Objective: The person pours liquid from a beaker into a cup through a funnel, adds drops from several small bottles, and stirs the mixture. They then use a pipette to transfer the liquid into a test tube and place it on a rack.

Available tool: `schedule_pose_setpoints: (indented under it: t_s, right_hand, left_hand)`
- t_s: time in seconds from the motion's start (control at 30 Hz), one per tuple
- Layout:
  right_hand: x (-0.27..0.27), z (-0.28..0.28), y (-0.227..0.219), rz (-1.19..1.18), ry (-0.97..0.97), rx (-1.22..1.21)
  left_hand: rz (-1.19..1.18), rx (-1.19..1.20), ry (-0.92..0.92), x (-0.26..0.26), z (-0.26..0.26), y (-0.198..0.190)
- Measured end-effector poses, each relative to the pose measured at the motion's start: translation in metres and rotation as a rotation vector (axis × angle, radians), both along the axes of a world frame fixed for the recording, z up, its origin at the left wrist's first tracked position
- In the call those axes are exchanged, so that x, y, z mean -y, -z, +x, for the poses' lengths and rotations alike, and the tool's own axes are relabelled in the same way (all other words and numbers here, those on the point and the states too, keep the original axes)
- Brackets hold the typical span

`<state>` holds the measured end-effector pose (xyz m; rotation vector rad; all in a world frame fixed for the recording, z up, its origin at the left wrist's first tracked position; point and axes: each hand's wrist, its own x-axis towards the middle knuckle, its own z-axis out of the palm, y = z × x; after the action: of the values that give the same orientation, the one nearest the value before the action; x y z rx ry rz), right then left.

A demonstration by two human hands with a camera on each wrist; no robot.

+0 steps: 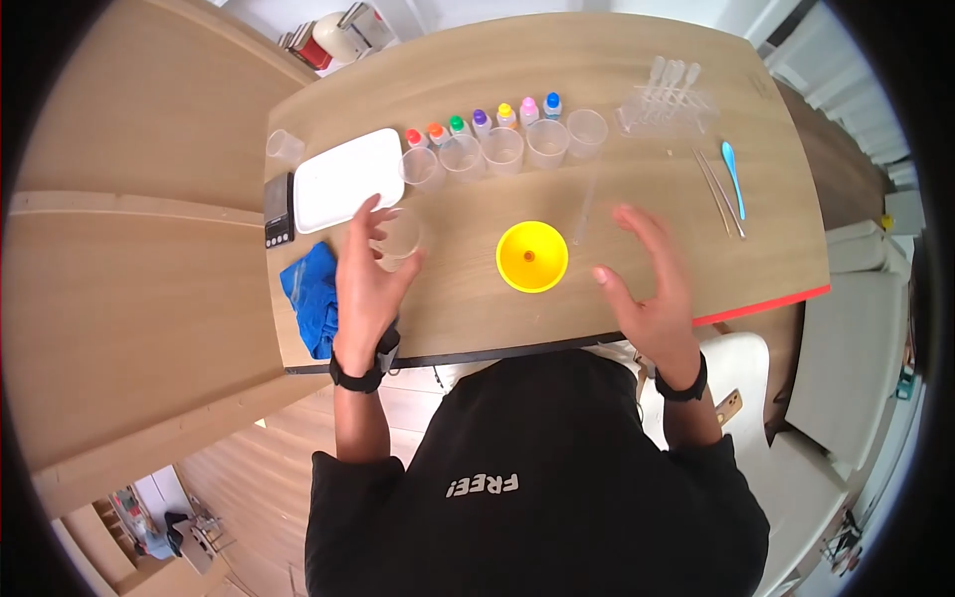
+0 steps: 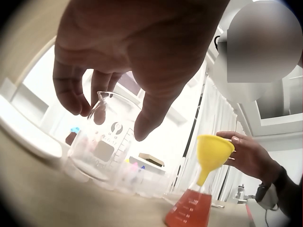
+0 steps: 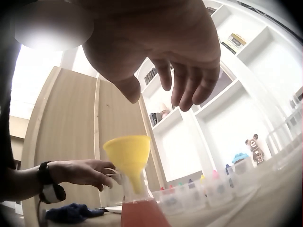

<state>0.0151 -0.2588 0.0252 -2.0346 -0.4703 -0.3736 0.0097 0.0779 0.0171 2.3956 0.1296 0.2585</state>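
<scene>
My left hand (image 1: 370,279) is spread around the rim of a clear glass beaker (image 2: 106,142), thumb on one side and fingers on the other. The beaker, marked with a printed scale, stands on the table and looks empty. My right hand (image 1: 652,298) hovers over the table with its fingers apart, holding nothing. Between the hands, a yellow funnel (image 1: 532,257) sits in the neck of a conical flask (image 2: 191,208) with red liquid in it. From above, the funnel hides the flask.
Clear plastic cups (image 1: 502,149) stand in a row before several color-capped bottles (image 1: 481,121). At left are a white tray (image 1: 348,179), a black scale (image 1: 279,209) and a blue cloth (image 1: 311,298). A rack of droppers (image 1: 668,99), thin rods (image 1: 718,189) and a blue spoon (image 1: 734,179) lie right.
</scene>
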Motion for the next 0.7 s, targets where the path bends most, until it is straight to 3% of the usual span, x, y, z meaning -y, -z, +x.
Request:
schedule_pose_setpoints:
  t_s: [0.17, 0.43, 0.7]
  right_hand:
    - [0.014, -0.007, 0.022, -0.081, 0.043, -0.025]
    - [0.018, -0.008, 0.023, -0.162, 0.050, -0.033]
    - [-0.031, 0.013, -0.014, -0.353, -0.296, 0.048]
  left_hand:
    - [0.025, -0.092, 0.112, 0.011, 0.000, 0.014]
    - [0.038, -0.155, 0.108, 0.008, 0.005, 0.025]
    - [0.027, -0.125, 0.172, 0.004, 0.003, 0.034]
